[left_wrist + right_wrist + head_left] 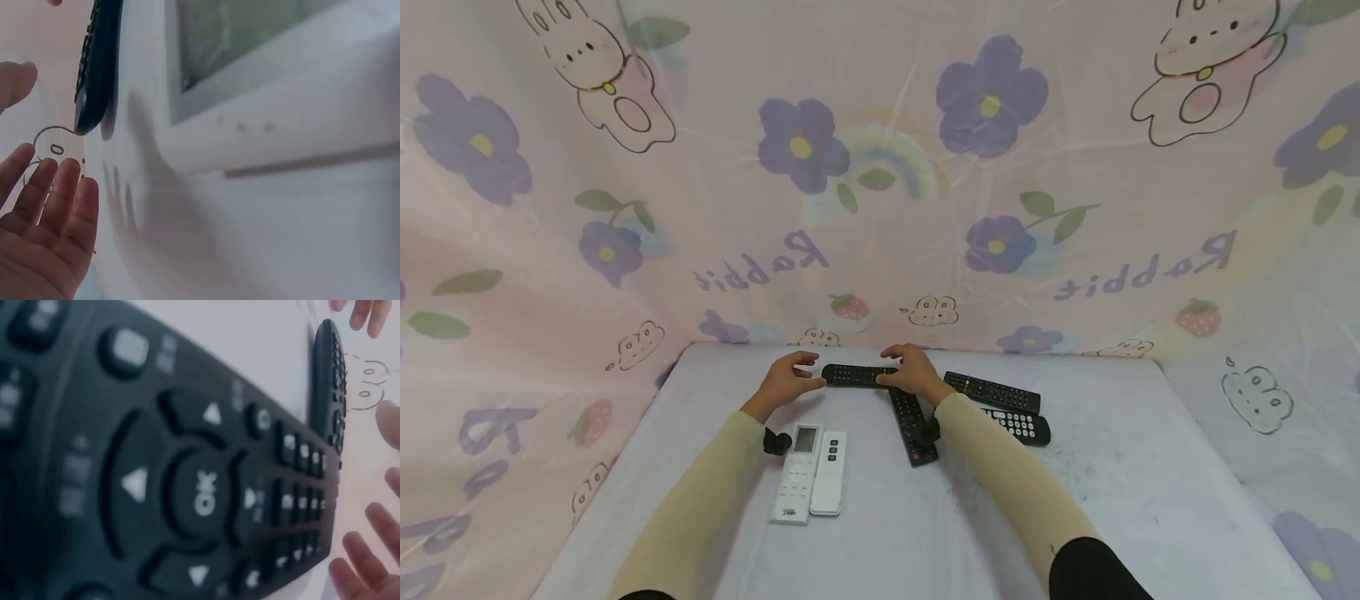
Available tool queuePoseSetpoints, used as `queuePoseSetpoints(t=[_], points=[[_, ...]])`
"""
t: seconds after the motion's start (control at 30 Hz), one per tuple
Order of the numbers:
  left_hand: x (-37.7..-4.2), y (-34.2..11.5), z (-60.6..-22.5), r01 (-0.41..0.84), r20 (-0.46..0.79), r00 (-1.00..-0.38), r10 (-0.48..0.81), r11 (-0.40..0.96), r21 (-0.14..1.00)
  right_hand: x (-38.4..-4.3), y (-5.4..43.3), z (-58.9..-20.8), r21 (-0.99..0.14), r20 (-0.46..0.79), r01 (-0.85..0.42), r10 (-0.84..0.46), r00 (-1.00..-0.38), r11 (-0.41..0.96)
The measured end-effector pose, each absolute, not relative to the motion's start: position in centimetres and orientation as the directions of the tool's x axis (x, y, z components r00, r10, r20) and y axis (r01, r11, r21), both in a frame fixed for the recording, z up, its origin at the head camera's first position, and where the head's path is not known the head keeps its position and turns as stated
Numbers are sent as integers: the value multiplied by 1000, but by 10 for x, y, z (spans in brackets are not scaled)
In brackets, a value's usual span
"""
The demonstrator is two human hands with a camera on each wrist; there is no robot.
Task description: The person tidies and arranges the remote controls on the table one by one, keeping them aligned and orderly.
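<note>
A black remote control (853,376) lies crosswise at the back of the white table. My left hand (784,383) is beside its left end, fingers spread and gently bent; the left wrist view shows the palm and fingers (74,212) apart from the remote's rounded tip (94,106). Over the right end, my right hand (917,373) hovers with loosely bent fingers, hiding part of it. Below that hand a second black remote (913,429) slants toward me, its OK button (203,494) large in the right wrist view. The right fingers (369,562) grip nothing there.
Left of centre, a white remote with a display (795,477) lies beside a slimmer white remote (829,473). To the right are a long black remote (996,393) and one with pale round buttons (1022,427), partly behind my right sleeve. A patterned curtain (880,225) stands behind the table.
</note>
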State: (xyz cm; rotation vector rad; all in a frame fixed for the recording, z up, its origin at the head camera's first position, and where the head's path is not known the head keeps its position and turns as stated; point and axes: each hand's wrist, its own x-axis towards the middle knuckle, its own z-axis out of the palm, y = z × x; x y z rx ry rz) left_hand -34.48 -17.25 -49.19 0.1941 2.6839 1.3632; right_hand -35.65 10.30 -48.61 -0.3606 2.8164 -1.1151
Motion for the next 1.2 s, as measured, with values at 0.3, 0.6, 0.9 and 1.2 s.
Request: queuePoseSetpoints(t=[0.3, 0.6, 0.9, 1.2], points=[[-357, -165, -502, 5, -97, -985, 140, 595, 803, -362, 106, -492, -681, -15, -191, -275, -961, 706], [-366, -162, -511, -10, -106, -987, 124, 600, 800, -368, 107, -497, -662, -39, -175, -266, -963, 728], [-370, -158, -506, -9, -131, -978, 160, 599, 800, -371, 106, -500, -669, -57, -164, -270, -961, 725], [-374, -158, -511, -21, -163, -973, 164, 639, 769, -371, 102, -497, -652, -77, -179, -300, -951, 737]])
